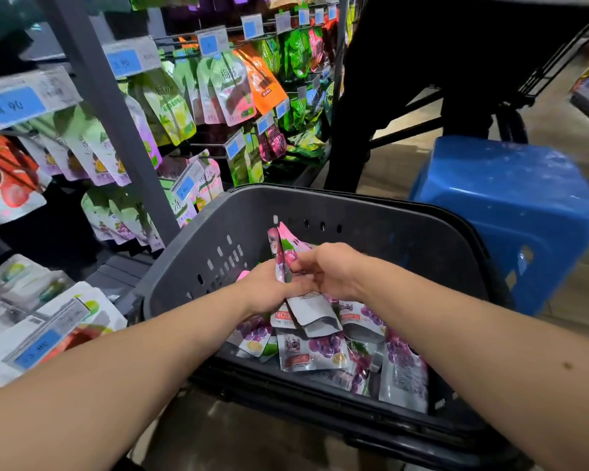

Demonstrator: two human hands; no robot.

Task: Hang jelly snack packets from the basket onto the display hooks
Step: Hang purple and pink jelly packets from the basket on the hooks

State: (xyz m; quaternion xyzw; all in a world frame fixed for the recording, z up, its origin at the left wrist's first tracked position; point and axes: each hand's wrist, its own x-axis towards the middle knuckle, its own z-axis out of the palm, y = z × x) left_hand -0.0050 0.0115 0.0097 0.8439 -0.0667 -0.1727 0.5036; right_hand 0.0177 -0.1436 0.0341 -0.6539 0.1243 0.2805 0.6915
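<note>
Head view, looking down into a basket; all positions are given relative to it.

- Both bare forearms reach in over the near rim of the dark grey plastic basket (354,212).
- Loose jelly packets (312,353) lie in a heap on the basket floor, mostly toward the near and right side. They are silver pouches with purple grape print, overlapping one another, some face up and some back up.
- Left hand (269,288) is above the heap, about mid-basket. Its fingers are curled round the lower part of a small held bunch (286,258) of the same packets.
- Right hand (329,273) touches the left one from the right. Its thumb and fingers pinch the same bunch near its upper part.
- The bunch stands roughly upright, pink-and-grape tops pointing at the basket's far wall. Silver bottom flaps hang below the hands.
- How many packets are in the bunch cannot be told.
- A blue plastic stool (510,212) stands on the floor just beyond the basket's right side.
- Left of and beyond the basket is a rack of display hooks (204,144) carrying hanging pouches (228,86) in green, purple and orange.
- Blue price tags (123,62) sit at the hook ends.
</note>
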